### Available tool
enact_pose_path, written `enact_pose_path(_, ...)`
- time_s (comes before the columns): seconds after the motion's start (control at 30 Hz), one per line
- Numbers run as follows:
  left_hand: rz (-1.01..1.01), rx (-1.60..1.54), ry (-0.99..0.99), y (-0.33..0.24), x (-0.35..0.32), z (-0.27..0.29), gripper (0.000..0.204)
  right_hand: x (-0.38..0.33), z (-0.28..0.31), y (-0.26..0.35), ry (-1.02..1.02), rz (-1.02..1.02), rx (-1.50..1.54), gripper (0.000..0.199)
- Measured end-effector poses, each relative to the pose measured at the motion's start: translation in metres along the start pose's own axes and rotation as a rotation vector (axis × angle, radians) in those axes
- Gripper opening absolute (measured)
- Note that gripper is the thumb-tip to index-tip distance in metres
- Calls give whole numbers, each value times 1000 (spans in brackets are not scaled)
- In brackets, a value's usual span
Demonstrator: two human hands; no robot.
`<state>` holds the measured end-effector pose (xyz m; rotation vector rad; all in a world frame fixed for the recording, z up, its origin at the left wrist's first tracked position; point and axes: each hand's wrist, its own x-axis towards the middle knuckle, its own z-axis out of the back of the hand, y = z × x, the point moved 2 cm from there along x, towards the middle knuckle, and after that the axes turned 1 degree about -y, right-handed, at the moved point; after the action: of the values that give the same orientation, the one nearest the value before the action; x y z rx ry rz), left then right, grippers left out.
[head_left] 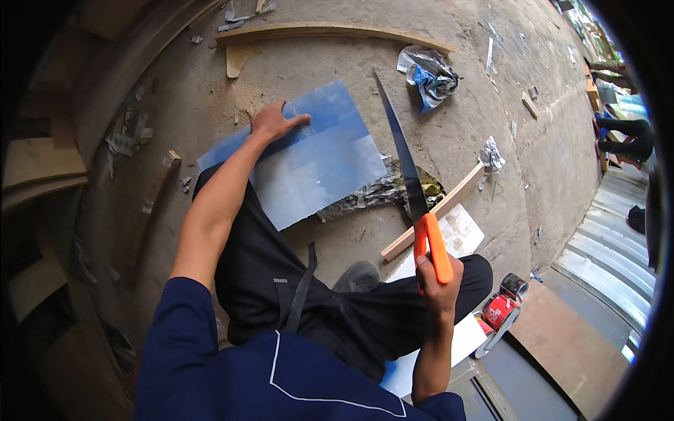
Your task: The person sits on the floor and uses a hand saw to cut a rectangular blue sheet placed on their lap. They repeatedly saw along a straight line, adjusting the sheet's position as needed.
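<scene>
A red power tool (500, 312) is seen nearest, by the knee. The right hand (439, 281) is clenched round the orange-handled saw (414, 196), blade slanting over a wooden strip (439, 209). Farther off, the blue sheet (309, 158) is pressed flat to the floor (449, 126) by the spread left hand (272, 123).

Around me on the concrete floor (491, 91):
- a curved wooden strip (330, 31), lying at the far edge;
- a crumpled blue and grey wrapper (430, 74);
- a straight wooden batten (435, 210), lying at a slant;
- crumpled foil sheeting (365, 193), beside the batten;
- a white board (460, 231), partly under my leg;
- a red power tool (502, 309) by my right knee;
- corrugated metal sheets (611, 238) on my right;
- sawdust and small wood offcuts (530, 104), scattered.
</scene>
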<state>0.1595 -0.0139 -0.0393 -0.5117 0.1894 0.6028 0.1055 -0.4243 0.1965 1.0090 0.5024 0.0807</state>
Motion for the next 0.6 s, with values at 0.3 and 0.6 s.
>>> enact_pose_path(0.3,195,-142,-133,7,8,-7,54,27,-22,-18,171,-19,540,23)
enact_pose_path(0.6,409,20,-70,6,-34,-8,103,25,-33,-12,218,95,692,19)
